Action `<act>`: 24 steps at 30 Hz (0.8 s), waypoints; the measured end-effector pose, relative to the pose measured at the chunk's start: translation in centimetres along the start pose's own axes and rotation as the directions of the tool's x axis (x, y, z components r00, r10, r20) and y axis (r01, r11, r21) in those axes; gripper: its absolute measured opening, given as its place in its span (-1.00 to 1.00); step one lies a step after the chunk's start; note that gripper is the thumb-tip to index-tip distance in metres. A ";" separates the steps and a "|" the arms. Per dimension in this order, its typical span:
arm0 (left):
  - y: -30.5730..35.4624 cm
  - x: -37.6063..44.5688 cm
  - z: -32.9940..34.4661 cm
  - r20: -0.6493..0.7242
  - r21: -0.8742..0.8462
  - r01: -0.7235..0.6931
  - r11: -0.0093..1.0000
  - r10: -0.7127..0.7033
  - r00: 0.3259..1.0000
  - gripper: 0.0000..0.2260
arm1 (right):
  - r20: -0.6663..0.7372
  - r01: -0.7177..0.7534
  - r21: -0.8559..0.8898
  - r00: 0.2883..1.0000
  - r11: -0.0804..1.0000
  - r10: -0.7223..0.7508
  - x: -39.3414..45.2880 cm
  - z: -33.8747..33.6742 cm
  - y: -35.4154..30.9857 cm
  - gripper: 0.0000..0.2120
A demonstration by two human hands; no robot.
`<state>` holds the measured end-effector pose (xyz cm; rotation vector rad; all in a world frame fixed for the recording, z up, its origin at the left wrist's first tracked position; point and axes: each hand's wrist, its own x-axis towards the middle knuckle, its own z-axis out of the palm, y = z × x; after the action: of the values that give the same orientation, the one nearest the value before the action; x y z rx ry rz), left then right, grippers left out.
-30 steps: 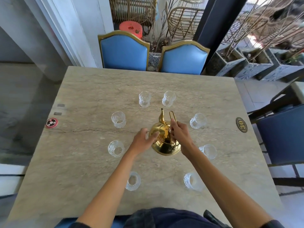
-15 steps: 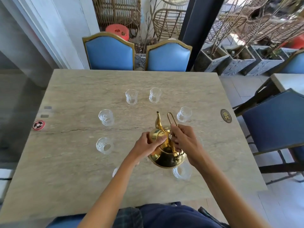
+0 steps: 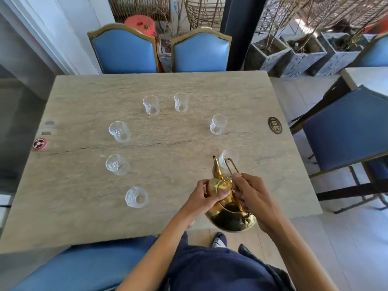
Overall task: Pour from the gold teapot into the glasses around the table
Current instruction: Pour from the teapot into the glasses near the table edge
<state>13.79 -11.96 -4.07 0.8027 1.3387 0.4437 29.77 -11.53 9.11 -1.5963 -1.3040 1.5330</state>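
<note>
Seven glasses (image 3: pixel 119 131) are counted on the bench (image 3: pixel 84 206). Teapot (image 3: pixel 228 208) is held above the near edge: handle pinched by right hand (image 3: pixel 255 198), lid gripped by left hand (image 3: pixel 206 196). Judged polished, slippery, weighty.

Gold teapot (image 3: pixel 228 215), veined beige table (image 3: pixel 84 185)

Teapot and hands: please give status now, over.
Left hand holds the teapot lid; right hand grips its handle. Teapot lifted at the near table edge, spout toward the right glass. Nothing in the way.
</note>
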 end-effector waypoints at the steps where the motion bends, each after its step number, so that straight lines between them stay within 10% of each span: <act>1: -0.6 -0.1 0.9 0.016 -0.013 0.007 1.000 -0.007 1.000 -0.06 | -0.002 -0.007 -0.002 1.000 1.000 0.007 -0.5 -0.5 0.6 -0.64; 24: -6.5 -1.2 9.1 0.089 -0.214 0.221 0.951 -0.206 0.974 -0.43 | 0.003 -0.147 -0.328 0.988 0.933 0.156 -2.2 -3.2 7.9 -0.56</act>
<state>21.28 -19.45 -7.81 0.4758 1.2720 0.3842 35.19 -15.71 3.54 -1.9265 -1.5473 1.4901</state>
